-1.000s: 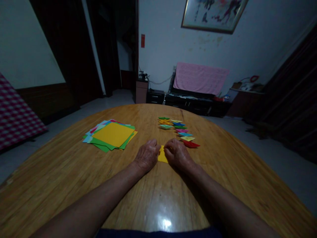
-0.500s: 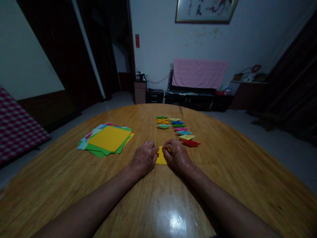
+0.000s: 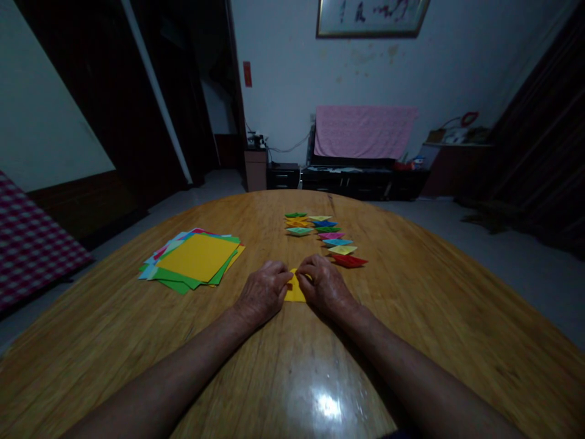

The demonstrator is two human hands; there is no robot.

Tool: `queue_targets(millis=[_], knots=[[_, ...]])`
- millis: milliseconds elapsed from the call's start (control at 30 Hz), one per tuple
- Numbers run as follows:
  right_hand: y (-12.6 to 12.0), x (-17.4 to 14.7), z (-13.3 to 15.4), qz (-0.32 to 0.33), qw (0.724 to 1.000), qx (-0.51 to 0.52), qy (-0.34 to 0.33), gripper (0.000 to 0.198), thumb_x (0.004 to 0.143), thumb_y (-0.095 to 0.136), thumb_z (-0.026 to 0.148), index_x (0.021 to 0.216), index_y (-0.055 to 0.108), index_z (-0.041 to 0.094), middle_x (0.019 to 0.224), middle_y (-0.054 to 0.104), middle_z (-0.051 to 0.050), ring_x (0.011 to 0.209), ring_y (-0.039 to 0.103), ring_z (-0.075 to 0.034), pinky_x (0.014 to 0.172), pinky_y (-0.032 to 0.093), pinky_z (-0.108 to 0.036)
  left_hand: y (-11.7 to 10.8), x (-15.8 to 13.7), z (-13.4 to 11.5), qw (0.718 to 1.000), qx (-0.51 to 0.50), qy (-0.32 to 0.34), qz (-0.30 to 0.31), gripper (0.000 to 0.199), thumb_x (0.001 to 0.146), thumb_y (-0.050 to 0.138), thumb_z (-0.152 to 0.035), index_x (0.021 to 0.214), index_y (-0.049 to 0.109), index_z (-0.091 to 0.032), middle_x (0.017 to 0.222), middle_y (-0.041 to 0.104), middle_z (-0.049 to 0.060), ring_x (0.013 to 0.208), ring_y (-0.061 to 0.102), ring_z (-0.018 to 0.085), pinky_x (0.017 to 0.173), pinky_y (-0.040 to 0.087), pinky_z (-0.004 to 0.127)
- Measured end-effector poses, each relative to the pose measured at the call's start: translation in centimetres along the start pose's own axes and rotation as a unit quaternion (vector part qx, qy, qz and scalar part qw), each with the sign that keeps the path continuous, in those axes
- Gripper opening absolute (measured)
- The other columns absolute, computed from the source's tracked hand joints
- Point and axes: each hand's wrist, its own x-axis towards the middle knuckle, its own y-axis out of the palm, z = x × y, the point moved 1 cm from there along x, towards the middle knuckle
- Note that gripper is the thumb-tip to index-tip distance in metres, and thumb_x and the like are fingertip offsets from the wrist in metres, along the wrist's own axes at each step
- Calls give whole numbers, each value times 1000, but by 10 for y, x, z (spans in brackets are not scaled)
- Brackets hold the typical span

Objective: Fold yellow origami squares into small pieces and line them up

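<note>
Head view, only one: compared with the earlier pictures, camera framing drifted a little, hands hardly moved; the yellow paper (image 3: 295,296) now shows more of a peak at its far edge, between the fingertips. Judging from that, fold work is mid-step, corner being shaped, crease not finished. Yellow paper lies on the wooden table (image 3: 256,372), at center, between both hands. Left hand (image 3: 265,285) at its 9 o'clock: fingers curled, thumb and index closed on the left part. Right hand (image 3: 327,285) at its 3 o'clock: fingers bent in, tips pinching the upper right part; exact hold under the knuckles hidden. Paper stack (image 3: 196,257), yellow sheet on top, at 10 o'clock, well apart from the left hand. Folded paper pieces (image 3: 331,236) run from 12 to 2 o'clock, nearest the red one (image 3: 349,261), just beyond the right hand.
</note>
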Motion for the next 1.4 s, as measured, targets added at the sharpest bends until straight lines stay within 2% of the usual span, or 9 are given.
queue_targets(millis=[233, 533, 833, 1033, 1400], knots=[[0, 0, 0, 2, 1000, 1, 3, 15, 82, 58, 13, 77, 71, 16, 83, 61, -6, 78, 54, -17, 70, 41, -28, 1, 0, 1, 1000, -12, 14, 5, 24, 82, 48, -9, 88, 69, -19, 93, 64, 5, 89, 56, 18, 81, 48, 30], [-2, 0, 2, 23, 1000, -13, 6, 17, 86, 55, 15, 87, 72, 18, 85, 59, -6, 81, 53, -17, 72, 40, -28, -1, 1, 1, 1000, -14, 21, 14, 21, 82, 50, -10, 86, 69, -18, 94, 64, 6, 89, 56, 19, 81, 50, 31], [1, 0, -2, 32, 999, -30, -20, 20, 86, 54, 17, 91, 73, 22, 85, 57, -5, 82, 51, -17, 71, 39, -28, -3, 1, 1, 999, -21, 24, 17, 24, 81, 50, -9, 90, 70, -18, 95, 65, 7, 91, 57, 19, 83, 50, 32], [0, 0, -3, 31, 999, -29, -22, 23, 87, 53, 17, 97, 73, 23, 87, 58, -6, 81, 51, -17, 70, 39, -29, -4, -4, 11, 997, -58, 59, -1, 26, 80, 49, -7, 94, 69, -18, 98, 67, 7, 90, 59, 18, 83, 50, 31], [-1, 1, -4, 29, 999, -14, -21, 24, 88, 52, 18, 98, 73, 23, 89, 59, -7, 83, 52, -18, 73, 41, -30, -4, -6, 13, 993, -77, 77, -31, 25, 82, 48, -8, 91, 69, -17, 98, 68, 7, 89, 60, 17, 82, 51, 32]])
